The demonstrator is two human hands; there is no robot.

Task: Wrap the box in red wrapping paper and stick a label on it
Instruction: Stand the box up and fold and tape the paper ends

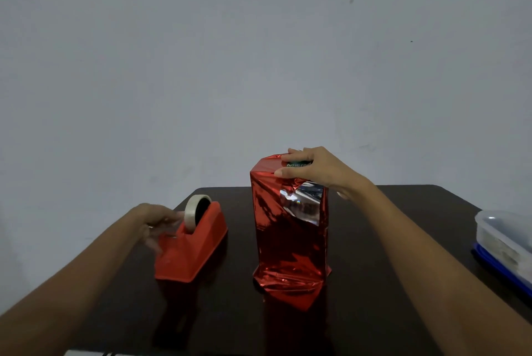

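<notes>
Box (295,165) stands upright on table (403,211), red paper (288,240) round it; right hand (313,171) grips its top, pinning the fold. Left hand (157,223) blurred at tape dispenser (195,246), grip untellable; next likely a tape strip.

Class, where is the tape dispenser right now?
In the head view, the tape dispenser sits left of the wrapped box on the table, the left hand beside it.
</notes>
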